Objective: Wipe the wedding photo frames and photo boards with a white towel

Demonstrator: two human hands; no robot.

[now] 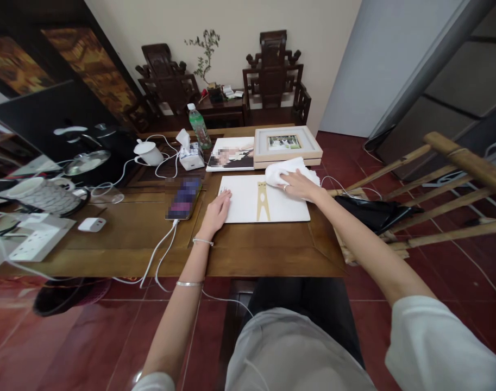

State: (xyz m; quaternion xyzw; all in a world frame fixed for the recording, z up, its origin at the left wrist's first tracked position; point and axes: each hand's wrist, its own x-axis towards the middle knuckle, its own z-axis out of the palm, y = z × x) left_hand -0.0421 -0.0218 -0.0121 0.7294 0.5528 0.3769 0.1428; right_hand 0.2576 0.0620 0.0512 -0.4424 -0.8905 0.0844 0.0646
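Observation:
A flat white board (243, 203) lies on the wooden table in front of me, with a tan easel-style stand leg (263, 202) on its middle. My left hand (218, 210) rests with its fingers stretched out on the board's left edge. Over the upper right part of the board, my right hand (299, 184) presses down on a bunched white cloth (280, 170), its fingers bent onto the fabric. Behind the board are a photo panel (231, 151) and, touching it on the right, a thick pale picture frame (288, 145).
Left of my hand lies a phone (185, 199) with a cable plugged in. Around it stand a tissue box (191, 156), a green bottle (199, 126), a lidded white cup (148, 152) and a power strip (39, 237). A bamboo chair (447, 155) stands right of the table.

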